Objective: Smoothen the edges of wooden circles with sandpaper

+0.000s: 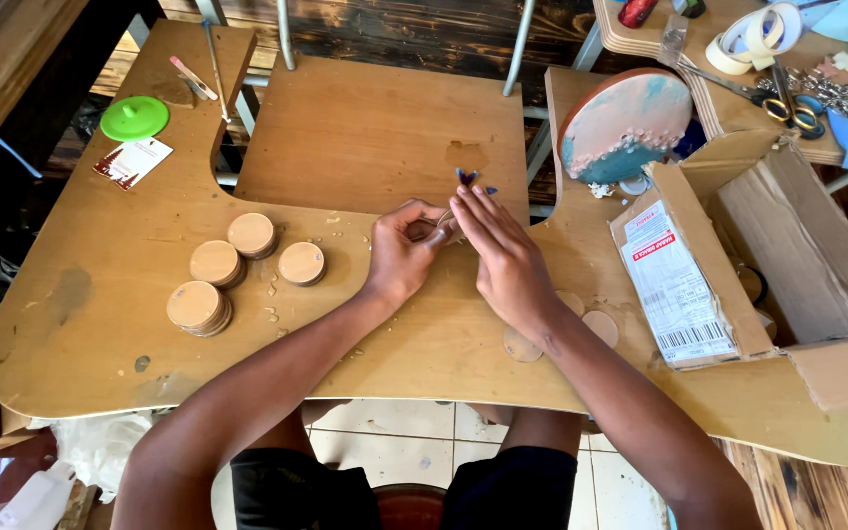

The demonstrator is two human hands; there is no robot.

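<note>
Four stacks of wooden discs [238,270] sit at nine o'clock of the hands and look done. A green lid [134,118] lies at ten o'clock. The left hand [399,257] curls round a small disc [422,230], while the right hand [504,257] pinches at its edge. Loose flat discs [561,329] at five o'clock seem left to do. The open cardboard box [738,245] crowds three o'clock.

The left hand [402,253] hides most of a small round piece [422,230].

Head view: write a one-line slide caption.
Both hands, left hand and right hand, meet over a small wooden disc beside stacked discs on a plywood table.
</note>
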